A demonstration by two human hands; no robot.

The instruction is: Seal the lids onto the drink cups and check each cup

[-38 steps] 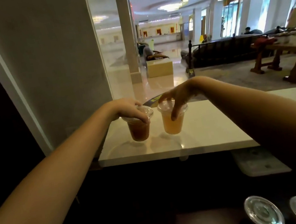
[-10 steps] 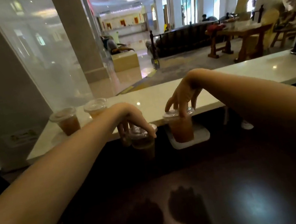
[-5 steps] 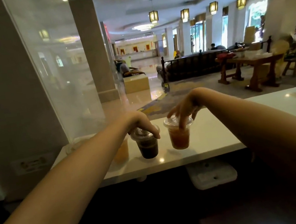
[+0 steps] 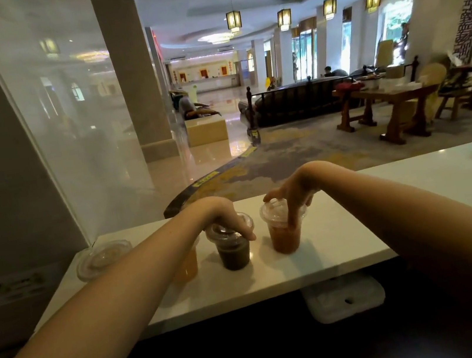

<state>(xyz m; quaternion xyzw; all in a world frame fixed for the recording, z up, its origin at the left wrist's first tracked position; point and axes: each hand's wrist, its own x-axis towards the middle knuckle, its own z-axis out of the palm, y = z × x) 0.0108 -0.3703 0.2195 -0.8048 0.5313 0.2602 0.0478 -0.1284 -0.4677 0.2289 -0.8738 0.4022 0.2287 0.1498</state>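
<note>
A clear plastic cup of dark drink (image 4: pixel 234 252) and a clear plastic cup of orange-brown drink (image 4: pixel 285 237) are stood side by side on the white stone counter (image 4: pixel 359 221). Each domed lid is gripped from above, by the left hand (image 4: pixel 229 220) and the right hand (image 4: pixel 292 197), fingers curled over the rims. Even downward pressure around each rim is advised, with the cups kept upright.

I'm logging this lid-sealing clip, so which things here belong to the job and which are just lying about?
Job:
- left hand on dark drink cup
- right hand on orange drink cup
- yellow drink cup, half hidden
- lidded cup at far left

Lying about:
- white tray below counter
- lobby furniture
</note>
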